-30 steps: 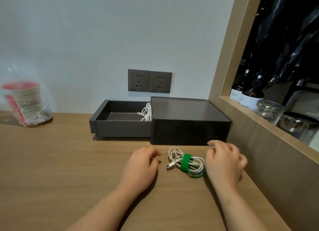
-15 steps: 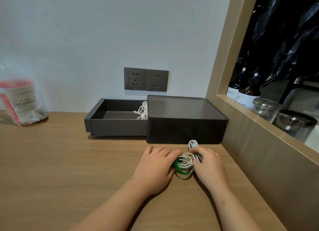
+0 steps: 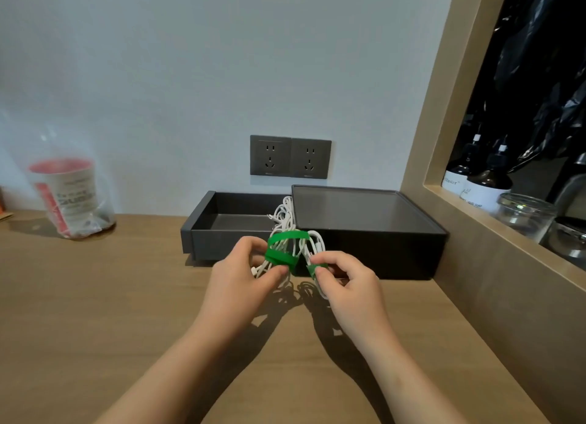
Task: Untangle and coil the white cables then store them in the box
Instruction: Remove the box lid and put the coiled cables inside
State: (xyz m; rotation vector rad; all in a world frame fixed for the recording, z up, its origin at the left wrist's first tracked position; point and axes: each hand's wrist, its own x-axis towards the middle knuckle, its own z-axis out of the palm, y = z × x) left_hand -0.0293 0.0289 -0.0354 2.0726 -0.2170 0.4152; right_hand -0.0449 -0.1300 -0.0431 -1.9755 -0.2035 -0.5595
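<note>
Slipping loops: the white cable coil [image 3: 312, 246] hangs clear of the table [image 3: 95, 296] on fingertip pinches alone; if either pinch eases while the strap is slack, the loops would likely spring open and tangle.
Strap risk: the green strap [image 3: 282, 255] sits twisted and loose round the coil; a sideways tug on its free end could drag loops out instead of cinching them.
Left hand [image 3: 241, 274]: curled, with thumb and fingers pinching coil and strap at the left side.
Right hand [image 3: 345, 284]: curled, pinching the strap's free end at the coil's right side.
Coil position: in the air between both hands, just in front of the dark box [image 3: 358, 211].
Coil look: thin white loops of uneven size, with a connector end poking out by the left thumb.
Drawer [image 3: 203, 233]: pulled open to the left, with a second white cable [image 3: 283, 212] at its right end rising above the rim, where I judge an incoming coil could catch.
</note>
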